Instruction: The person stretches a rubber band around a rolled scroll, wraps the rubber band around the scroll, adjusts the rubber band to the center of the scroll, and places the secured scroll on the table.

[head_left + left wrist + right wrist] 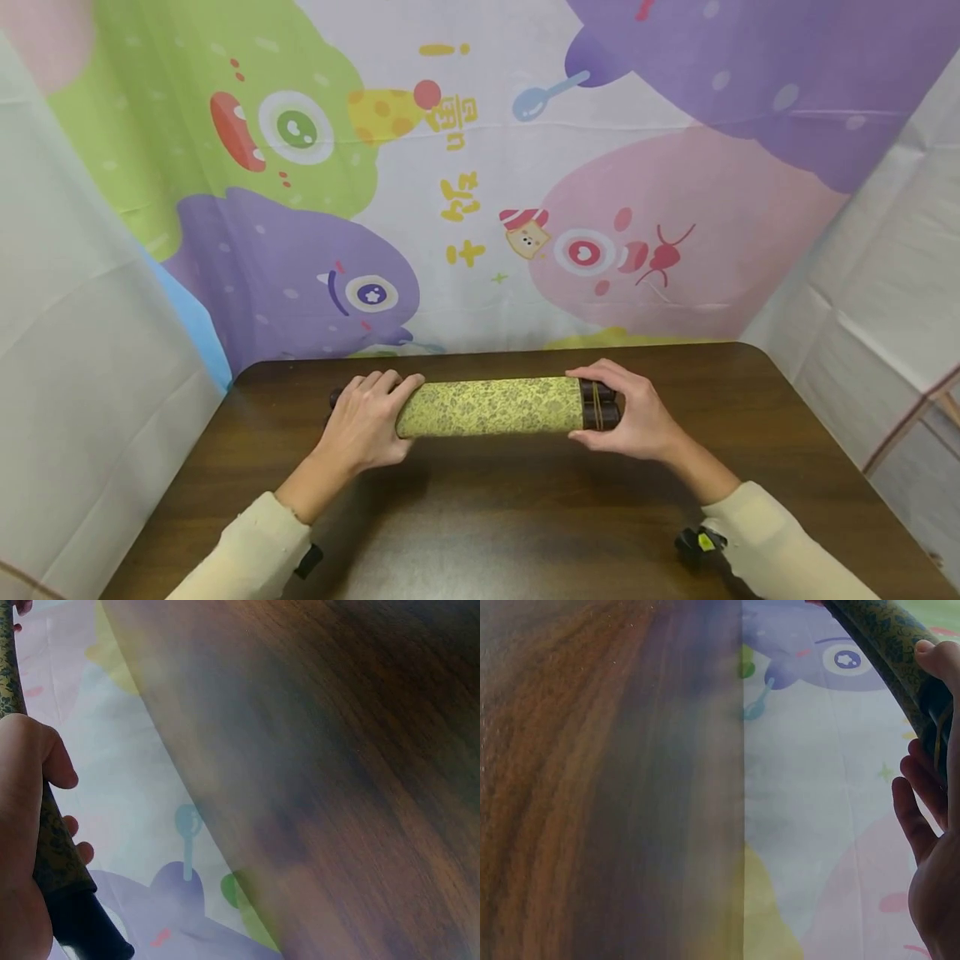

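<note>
A rolled scroll (pixel 491 407) in yellow-green patterned cloth is held level above the brown table, lying left to right in the head view. Dark rod ends show at both sides; a thin elastic band (pixel 597 406) circles the right pair (pixel 606 417). My left hand (pixel 369 421) grips the roll near its left end, thumb on the near side and fingers over the top. My right hand (pixel 637 417) holds the right end between thumb and fingers. In the right wrist view the thumb of the right hand (pixel 937 877) presses the patterned cloth (pixel 889 645).
Beneath the scroll lies a dark wood-grain table (pixel 487 525) with rounded far corners. A curtain (pixel 480 308) printed with cartoon monsters hangs behind its far edge, and pale cloth walls (pixel 82 350) stand on both sides. Black devices (pixel 701 542) sit under the sleeves at the wrists.
</note>
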Motion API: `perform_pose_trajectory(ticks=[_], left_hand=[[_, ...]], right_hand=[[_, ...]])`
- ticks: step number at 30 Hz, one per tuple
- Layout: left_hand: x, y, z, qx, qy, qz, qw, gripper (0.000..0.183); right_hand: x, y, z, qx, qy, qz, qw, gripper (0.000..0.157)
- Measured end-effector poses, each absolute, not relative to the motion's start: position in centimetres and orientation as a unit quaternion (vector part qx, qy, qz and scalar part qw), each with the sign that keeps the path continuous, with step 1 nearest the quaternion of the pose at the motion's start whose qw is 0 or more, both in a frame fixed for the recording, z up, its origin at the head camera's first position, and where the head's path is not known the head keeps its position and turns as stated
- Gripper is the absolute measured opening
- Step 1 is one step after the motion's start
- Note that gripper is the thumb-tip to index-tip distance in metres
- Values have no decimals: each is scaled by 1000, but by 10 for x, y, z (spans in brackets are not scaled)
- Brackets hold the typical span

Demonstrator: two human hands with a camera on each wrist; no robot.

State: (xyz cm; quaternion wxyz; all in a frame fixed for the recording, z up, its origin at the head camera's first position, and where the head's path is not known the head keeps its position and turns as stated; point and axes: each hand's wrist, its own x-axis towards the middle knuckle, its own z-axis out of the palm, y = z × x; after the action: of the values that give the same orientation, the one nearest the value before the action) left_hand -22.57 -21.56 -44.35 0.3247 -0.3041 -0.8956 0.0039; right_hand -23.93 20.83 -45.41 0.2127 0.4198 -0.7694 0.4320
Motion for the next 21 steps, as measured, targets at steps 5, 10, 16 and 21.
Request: perform_pose_trajectory(ticks=[5,10,16,21], left_hand=[[-225,-218,-440,-284,-906,15,315,83],[-227,-222,-437,-278,-907,9,318,83],[-228,-226,-438,-275,-904,-1,327,74],[-226,-226,-440,-257,-911,8,323,72]], right_hand=[[-240,212,-452,421,-767,435,214,80],[-240,218,-451,412,-767,445,211,82],[-240,221,-451,406,-780,432,200,82],[-239,220,-453,388,-796,417,203,85]])
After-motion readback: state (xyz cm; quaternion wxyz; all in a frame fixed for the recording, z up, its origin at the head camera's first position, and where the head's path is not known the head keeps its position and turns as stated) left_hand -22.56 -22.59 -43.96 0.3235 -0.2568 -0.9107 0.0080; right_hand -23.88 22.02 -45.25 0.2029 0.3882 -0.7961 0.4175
